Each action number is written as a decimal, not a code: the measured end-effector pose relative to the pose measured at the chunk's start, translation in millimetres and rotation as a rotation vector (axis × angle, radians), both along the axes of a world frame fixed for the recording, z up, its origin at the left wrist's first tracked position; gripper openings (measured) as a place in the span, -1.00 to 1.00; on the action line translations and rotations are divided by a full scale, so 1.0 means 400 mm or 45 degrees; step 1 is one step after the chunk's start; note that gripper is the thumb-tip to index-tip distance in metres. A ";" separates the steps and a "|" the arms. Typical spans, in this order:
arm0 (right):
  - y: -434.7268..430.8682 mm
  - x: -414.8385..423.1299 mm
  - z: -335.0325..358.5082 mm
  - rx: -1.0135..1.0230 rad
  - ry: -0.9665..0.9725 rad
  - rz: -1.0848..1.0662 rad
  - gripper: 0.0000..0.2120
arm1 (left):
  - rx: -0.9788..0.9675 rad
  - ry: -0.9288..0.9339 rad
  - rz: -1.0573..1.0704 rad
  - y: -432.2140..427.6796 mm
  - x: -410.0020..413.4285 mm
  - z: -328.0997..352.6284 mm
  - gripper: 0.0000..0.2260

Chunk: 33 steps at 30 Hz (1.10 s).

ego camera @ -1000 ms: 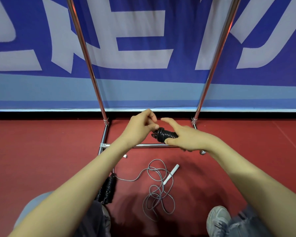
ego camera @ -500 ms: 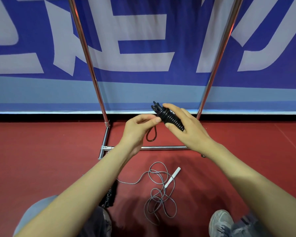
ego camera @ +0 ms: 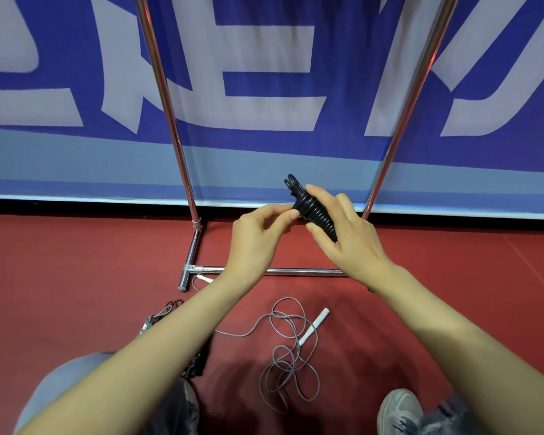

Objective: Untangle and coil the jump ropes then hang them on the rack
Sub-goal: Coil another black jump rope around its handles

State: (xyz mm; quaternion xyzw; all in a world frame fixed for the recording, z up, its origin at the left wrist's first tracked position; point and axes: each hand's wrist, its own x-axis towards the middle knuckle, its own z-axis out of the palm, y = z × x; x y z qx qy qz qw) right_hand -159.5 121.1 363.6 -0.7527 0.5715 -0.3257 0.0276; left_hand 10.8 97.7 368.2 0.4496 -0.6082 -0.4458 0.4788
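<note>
Red floor (ego camera: pixel 76 293) fills the lower frame. At centre, the right hand (ego camera: pixel 349 243) grips a coiled black rope (ego camera: pixel 314 211); the left hand (ego camera: pixel 258 233) seemingly pinches its end. A grey rope (ego camera: pixel 289 356) lies tangled below.

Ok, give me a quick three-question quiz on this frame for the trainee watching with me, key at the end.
1. The right hand grips the black coiled rope. What is the left hand doing? A hanging idle; B pinching at that same rope; C waving.
2. Fill in: the grey rope lies tangled on the ____, nearer the person than the rack base bar.
3. True or false: the black coiled rope already hangs on the rack.
Key: 1 B; 2 floor; 3 false.
</note>
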 end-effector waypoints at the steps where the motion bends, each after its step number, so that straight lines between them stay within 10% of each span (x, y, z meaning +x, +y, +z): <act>1: -0.001 0.000 -0.002 -0.006 0.026 0.002 -0.41 | 0.024 0.000 -0.025 0.003 -0.003 -0.002 -0.79; 10: -0.006 0.041 -0.044 -0.095 -0.097 0.084 -0.32 | 0.335 0.599 -0.076 0.019 -0.035 0.009 -0.86; 23: -0.046 0.053 -0.019 0.511 -0.444 0.177 -0.10 | 0.509 0.524 -0.214 -0.034 -0.003 0.025 -0.67; 33: -0.059 -0.075 0.048 0.337 -0.376 0.127 -0.84 | 0.585 0.435 -0.581 -0.037 0.029 0.032 -0.87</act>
